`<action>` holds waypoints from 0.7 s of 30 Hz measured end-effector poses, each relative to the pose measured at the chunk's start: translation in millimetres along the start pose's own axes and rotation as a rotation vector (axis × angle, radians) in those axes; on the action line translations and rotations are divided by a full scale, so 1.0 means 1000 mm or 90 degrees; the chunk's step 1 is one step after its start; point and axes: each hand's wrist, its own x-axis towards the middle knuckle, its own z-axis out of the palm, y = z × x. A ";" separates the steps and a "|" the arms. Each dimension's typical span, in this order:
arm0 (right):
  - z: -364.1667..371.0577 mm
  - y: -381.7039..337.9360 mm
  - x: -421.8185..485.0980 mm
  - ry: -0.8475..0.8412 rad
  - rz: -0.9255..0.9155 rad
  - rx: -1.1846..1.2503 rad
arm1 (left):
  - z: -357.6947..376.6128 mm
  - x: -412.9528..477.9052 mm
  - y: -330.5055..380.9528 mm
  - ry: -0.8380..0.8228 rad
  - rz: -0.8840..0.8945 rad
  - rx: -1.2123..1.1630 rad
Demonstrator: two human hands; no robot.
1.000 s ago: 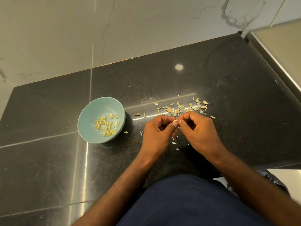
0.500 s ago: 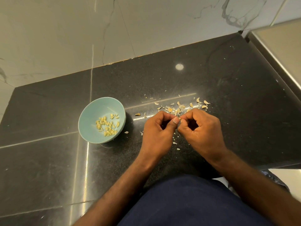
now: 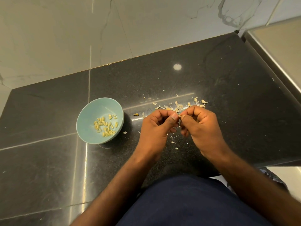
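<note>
head view: left hand (image 3: 154, 128) and right hand (image 3: 202, 128) pinch one seed (image 3: 179, 116).

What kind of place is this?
Probably a home kitchen: black stone counter against a marble-look tiled wall, a blue bowl of shelled seeds, husks scattered where the left hand and right hand pinch a seed.

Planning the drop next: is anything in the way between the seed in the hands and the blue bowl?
Nothing visible blocks it. The left hand and right hand both pinch the seed; the bowl stands open to their left. Only a few shell scraps lie flat on the counter between them.
</note>
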 end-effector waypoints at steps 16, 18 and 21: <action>-0.010 -0.001 0.007 -0.073 0.016 -0.099 | -0.007 0.004 0.002 -0.001 -0.170 -0.150; -0.013 -0.002 0.010 -0.068 0.010 -0.183 | -0.006 0.004 0.004 0.008 -0.153 -0.109; -0.015 -0.006 0.013 -0.092 0.004 -0.241 | -0.006 0.004 0.005 0.019 -0.107 -0.026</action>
